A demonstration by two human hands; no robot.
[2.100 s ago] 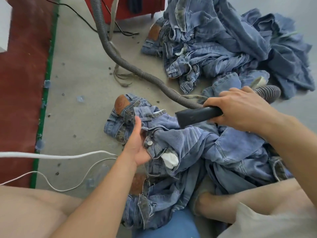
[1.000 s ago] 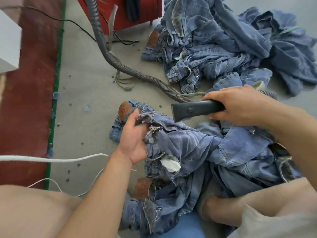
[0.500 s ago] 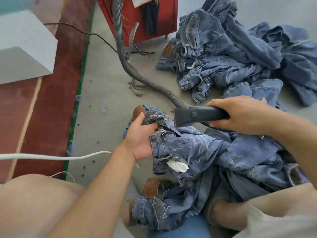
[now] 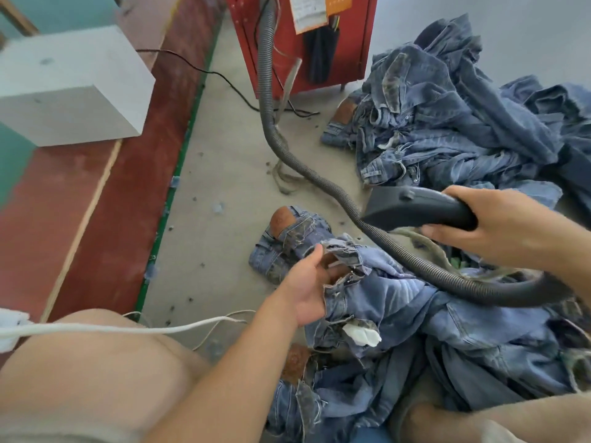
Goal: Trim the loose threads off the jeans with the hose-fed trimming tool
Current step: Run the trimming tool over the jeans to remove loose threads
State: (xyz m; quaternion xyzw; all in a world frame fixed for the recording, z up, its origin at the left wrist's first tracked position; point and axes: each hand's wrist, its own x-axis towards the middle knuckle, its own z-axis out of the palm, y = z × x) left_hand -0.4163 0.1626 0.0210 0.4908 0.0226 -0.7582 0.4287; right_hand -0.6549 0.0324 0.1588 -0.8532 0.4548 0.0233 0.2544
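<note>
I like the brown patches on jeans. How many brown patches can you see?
3: one on the jeans ahead of the left hand, one below that hand, one on the far pile. Others may be hidden.

Nothing here reads clearly. There are paper sheets (image 4: pixel 311 12) hanging on the red cabinet (image 4: pixel 348 43), one pale with faint lines of writing, one orange, but the marks are too small and blurred to make out. The brown patch (image 4: pixel 281 221) on the waistband of the jeans (image 4: pixel 399 302) shows no legible brand, and the white tag (image 4: pixel 363 334) inside them looks blank.
</note>
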